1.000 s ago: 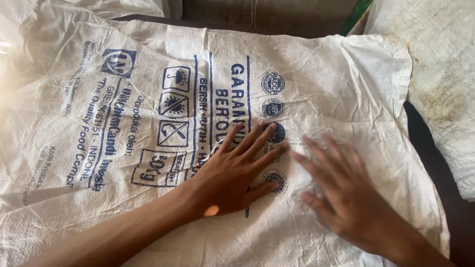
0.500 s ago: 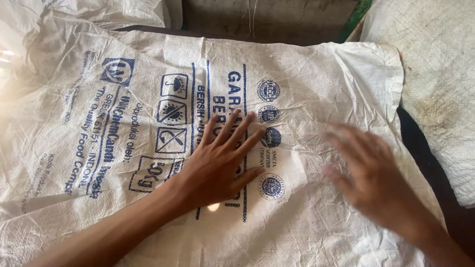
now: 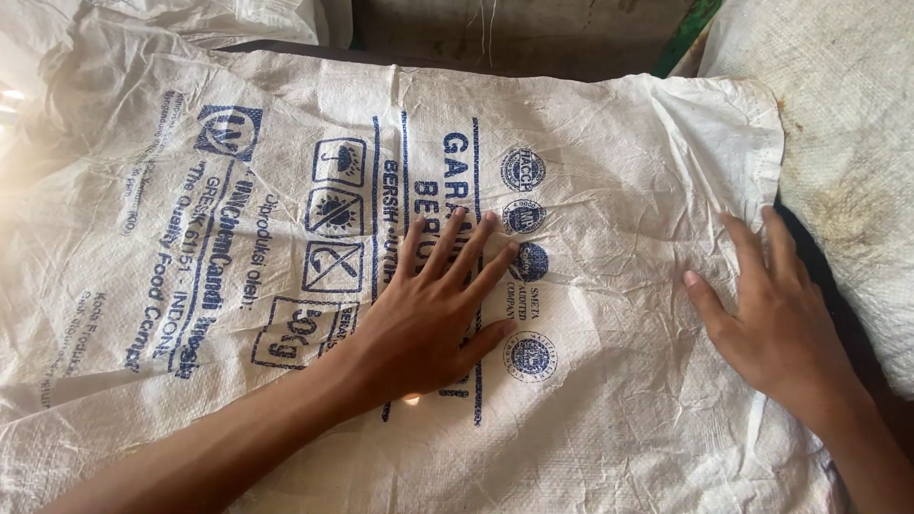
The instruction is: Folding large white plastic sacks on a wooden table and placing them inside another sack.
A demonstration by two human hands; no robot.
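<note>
Head view: you are pressing your left hand [image 3: 428,319], palm flat and fingers fanned, on the centre of a white woven sack [image 3: 609,152] with blue print that is filling most of the frame. Your right hand [image 3: 776,319] is lying open on its right edge, gripping nothing. Another pale sack [image 3: 838,114] is sitting upper right.

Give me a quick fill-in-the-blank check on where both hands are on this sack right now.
1. Both hands lie flat on a white woven sack printed in ____ ink.
2. The left hand rests palm-down near the sack's ____.
3. The right hand lies by the sack's ____ edge.
4. Neither hand has a grip on anything; the fingers are ____.

Missing words: blue; middle; right; spread
</note>
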